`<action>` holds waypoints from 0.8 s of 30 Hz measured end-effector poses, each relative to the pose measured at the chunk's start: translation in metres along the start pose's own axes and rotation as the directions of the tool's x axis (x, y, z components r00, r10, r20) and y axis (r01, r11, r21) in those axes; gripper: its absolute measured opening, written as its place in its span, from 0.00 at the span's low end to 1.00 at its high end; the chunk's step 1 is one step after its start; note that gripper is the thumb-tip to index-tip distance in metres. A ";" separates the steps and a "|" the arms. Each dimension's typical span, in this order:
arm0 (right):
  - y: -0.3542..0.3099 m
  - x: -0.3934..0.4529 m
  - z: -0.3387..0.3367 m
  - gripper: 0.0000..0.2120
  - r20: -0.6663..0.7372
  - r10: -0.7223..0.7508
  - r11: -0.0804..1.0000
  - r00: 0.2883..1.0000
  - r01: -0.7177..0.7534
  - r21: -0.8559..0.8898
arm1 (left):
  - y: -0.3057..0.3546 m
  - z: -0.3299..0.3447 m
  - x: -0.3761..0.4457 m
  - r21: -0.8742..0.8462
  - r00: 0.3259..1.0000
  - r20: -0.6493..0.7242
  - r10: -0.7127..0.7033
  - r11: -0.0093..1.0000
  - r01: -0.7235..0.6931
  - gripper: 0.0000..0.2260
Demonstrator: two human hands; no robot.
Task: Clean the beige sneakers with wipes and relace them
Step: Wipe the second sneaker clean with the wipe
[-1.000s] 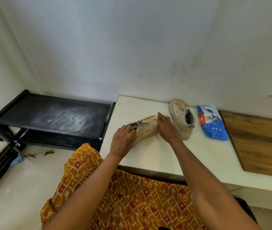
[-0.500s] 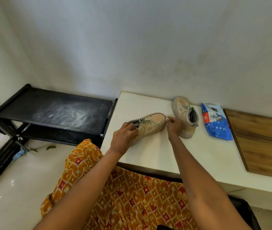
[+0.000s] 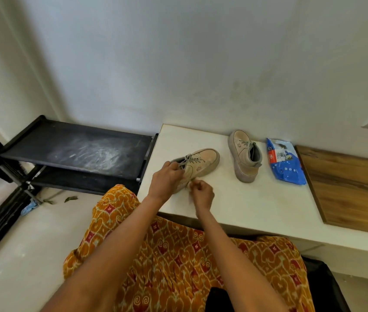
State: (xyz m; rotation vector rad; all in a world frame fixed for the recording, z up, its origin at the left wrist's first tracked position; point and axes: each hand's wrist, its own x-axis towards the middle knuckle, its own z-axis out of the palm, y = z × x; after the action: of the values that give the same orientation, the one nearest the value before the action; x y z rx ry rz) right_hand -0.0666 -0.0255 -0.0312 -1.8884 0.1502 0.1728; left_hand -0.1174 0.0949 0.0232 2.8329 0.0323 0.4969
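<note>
I am looking down on a pale surface (image 3: 234, 206) that is carrying everything at working height against the wall. Beside it a black shoe rack (image 3: 75, 152) is standing with a dusty top shelf. Along the back, a blue wipes packet (image 3: 285, 168) is lying within reach, just beside the second sneaker (image 3: 243, 158), which is resting upright and waiting its turn. The near sneaker (image 3: 201, 164) is sitting at the surface's front-left, toe angled away, so its laces face me. My left hand (image 3: 166, 182) is curling over its collar, the fingers grasping the shoe there to steady it, I judge. My right hand (image 3: 202, 192) is clenching small at the shoe's near side, seemingly pinching a lace end; the lace itself is too small to confirm.
</note>
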 end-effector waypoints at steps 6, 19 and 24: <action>0.000 0.001 -0.014 0.13 -0.086 0.061 0.991 0.994 -0.050 0.120 | -0.038 -0.016 0.002 -0.018 0.973 0.160 0.166 0.986 -0.166 0.16; -0.014 0.038 -0.037 0.15 0.025 0.035 0.999 0.999 -0.035 0.004 | 0.015 0.013 -0.006 -0.107 0.991 -0.022 0.129 0.986 -0.131 0.11; 0.005 -0.005 -0.039 0.14 0.042 0.006 1.000 0.999 -0.007 0.009 | 0.023 0.017 -0.005 -0.142 0.994 -0.070 0.087 0.985 -0.096 0.10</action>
State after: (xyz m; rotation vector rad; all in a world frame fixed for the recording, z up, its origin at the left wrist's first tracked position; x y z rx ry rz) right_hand -0.0709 -0.0637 -0.0224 -1.8745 0.1286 0.2155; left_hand -0.1172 0.0683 0.0116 2.6844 -0.1182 0.5844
